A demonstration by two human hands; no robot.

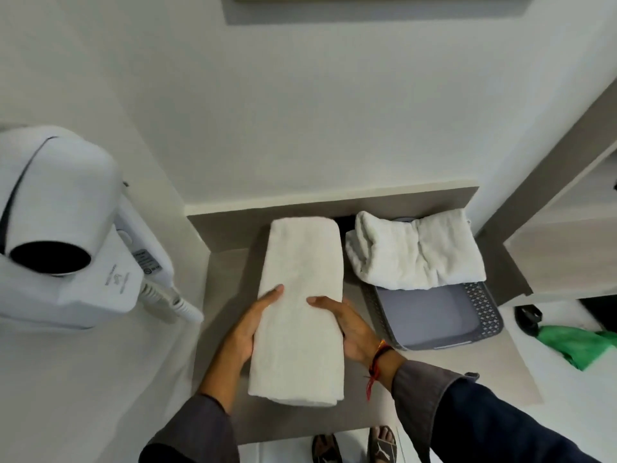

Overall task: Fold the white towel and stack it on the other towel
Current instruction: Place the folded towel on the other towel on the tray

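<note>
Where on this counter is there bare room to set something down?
Bare counter lies left of the folded towel, toward the wall, and near the front edge below the grey tray. The tray's near half is free; its far half holds the other towel.

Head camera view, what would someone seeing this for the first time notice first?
The long folded white towel in the centre of the grey counter, gripped along its sides by the left hand and right hand. To its right, a looser second white towel sits on the far end of a grey perforated tray. A big wall-mounted hair dryer fills the left edge.
</note>
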